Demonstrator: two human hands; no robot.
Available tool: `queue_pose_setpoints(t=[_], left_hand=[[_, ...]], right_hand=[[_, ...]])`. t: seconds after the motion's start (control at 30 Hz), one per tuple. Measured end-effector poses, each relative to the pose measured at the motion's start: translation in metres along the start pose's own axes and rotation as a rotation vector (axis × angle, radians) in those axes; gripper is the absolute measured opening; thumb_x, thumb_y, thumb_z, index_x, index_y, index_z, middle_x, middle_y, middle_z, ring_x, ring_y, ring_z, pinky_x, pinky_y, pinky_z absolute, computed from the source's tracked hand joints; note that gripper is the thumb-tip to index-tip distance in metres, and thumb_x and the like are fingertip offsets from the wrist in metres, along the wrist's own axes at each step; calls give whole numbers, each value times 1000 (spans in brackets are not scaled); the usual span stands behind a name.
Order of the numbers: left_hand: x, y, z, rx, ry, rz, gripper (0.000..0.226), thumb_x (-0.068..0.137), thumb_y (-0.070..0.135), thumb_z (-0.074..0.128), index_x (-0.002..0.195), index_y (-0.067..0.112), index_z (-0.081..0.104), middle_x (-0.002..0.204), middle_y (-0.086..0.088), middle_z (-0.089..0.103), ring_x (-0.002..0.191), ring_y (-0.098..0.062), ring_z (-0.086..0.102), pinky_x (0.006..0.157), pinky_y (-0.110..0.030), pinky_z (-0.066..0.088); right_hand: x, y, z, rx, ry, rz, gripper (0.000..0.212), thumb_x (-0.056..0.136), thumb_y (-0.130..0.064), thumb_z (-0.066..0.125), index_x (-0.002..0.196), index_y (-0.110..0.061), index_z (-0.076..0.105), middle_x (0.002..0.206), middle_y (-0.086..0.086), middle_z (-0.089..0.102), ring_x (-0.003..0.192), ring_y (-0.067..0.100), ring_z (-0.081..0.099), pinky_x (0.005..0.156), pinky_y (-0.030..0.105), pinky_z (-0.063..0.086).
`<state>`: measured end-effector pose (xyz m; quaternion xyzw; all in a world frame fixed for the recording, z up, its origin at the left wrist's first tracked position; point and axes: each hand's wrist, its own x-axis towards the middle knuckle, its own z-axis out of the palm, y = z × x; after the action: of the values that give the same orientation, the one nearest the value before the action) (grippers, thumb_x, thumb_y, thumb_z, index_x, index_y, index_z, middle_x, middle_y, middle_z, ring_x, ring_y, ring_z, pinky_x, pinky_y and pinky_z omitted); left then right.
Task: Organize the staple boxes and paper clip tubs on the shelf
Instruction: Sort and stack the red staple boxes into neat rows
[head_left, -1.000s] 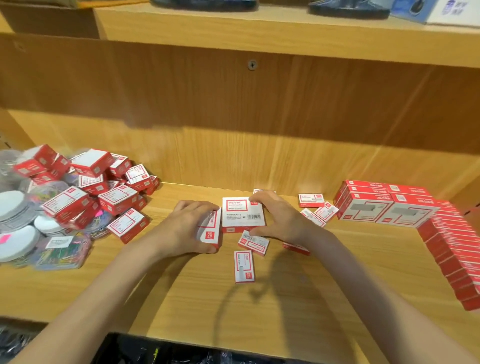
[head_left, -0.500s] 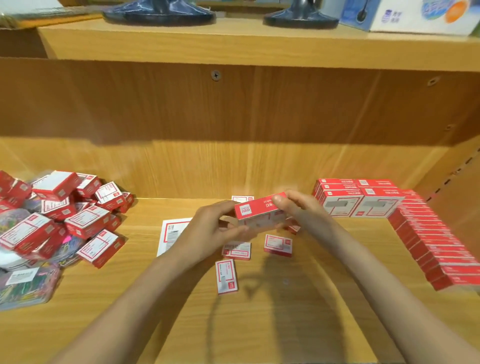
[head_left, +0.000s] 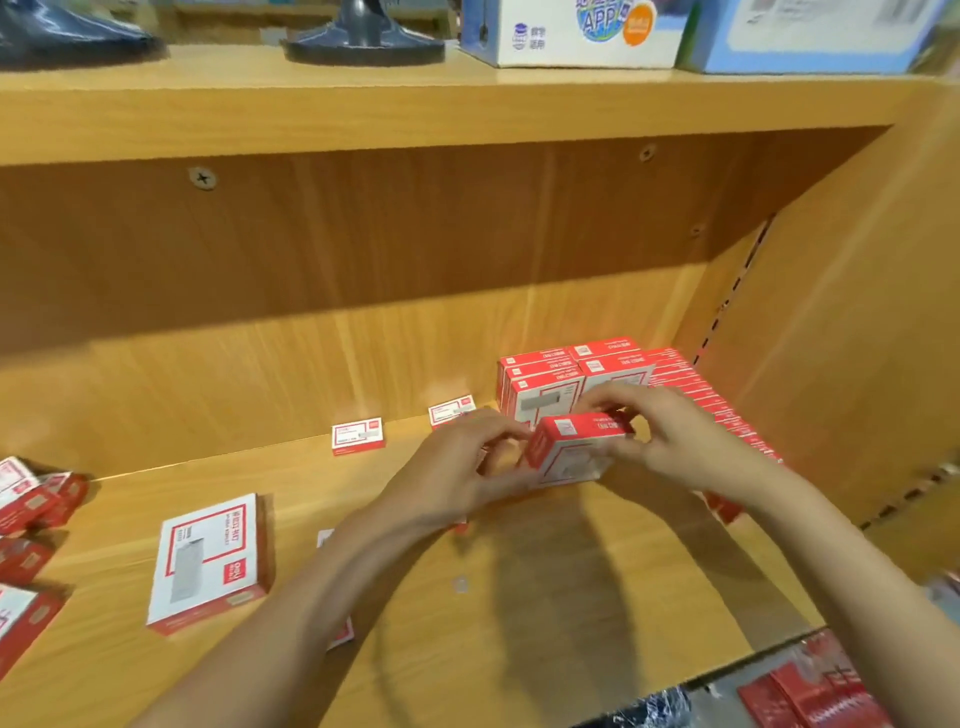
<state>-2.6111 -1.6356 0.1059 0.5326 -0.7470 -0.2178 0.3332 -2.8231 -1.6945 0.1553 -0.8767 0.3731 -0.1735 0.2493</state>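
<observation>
i've got both hands on one red staple box (head_left: 579, 452), lifted just clear of the shelf (head_left: 519, 597): my left hand (head_left: 462, 467) curls round its left end and underside, my right hand (head_left: 670, 441) pinches the right end from above. gripping both ends keeps it square, i think, so it can slide in flush. it hangs right in front of the stacked staple boxes (head_left: 550, 384) in the back right corner, which looks like where it belongs. beside that stack a row of boxes (head_left: 696, 389) lines the right wall. a large flat staple box (head_left: 210, 558) lies face up to the left, small loose boxes (head_left: 358, 434) sit near the back, and the unsorted pile (head_left: 31, 504) waits at the left edge. no paper clip tubs in sight.
</observation>
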Motion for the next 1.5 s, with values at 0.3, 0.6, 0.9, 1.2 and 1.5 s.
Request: queue_pose_setpoints(t=[0.3, 0.6, 0.9, 1.2, 1.5], left_hand=[[30, -4, 21, 129, 170, -97, 23, 87, 13, 58, 108, 8, 65, 116, 10, 36, 108, -13, 48, 89, -17, 35], [18, -8, 12, 191, 151, -76, 39, 85, 30, 39, 111, 12, 62, 129, 2, 45, 116, -10, 45, 93, -15, 31], [-51, -52, -40, 461, 187, -437, 68, 80, 48, 26, 123, 4, 54, 136, -15, 48, 127, -32, 42, 104, -40, 32], [-73, -66, -52, 372, 102, -479, 44, 91, 24, 51, 133, 16, 43, 141, 2, 38, 126, -17, 40, 102, -32, 35], [-67, -63, -52, 313, 77, -439, 39, 85, 18, 60, 121, 16, 46, 121, 1, 54, 108, -17, 50, 88, -24, 38]], right_hand=[[13, 63, -8, -416, 237, 56, 33, 76, -4, 68, 108, -5, 58, 109, 14, 51, 102, 31, 47, 86, 40, 40], [17, 61, 4, -468, 354, 22, 30, 72, -7, 73, 98, -7, 59, 106, 14, 53, 98, 32, 47, 80, 38, 38], [55, -25, 91, -184, -26, -238, 40, 93, -16, 38, 132, -10, 43, 143, 9, 37, 132, 22, 33, 108, 26, 21], [70, -25, 122, -274, -63, -114, 32, 90, -14, 46, 121, -10, 54, 125, 11, 49, 111, 31, 48, 99, 39, 37], [61, -27, 110, -74, -119, -136, 16, 87, -14, 57, 96, -22, 48, 100, -1, 56, 95, 17, 50, 79, 17, 36]])
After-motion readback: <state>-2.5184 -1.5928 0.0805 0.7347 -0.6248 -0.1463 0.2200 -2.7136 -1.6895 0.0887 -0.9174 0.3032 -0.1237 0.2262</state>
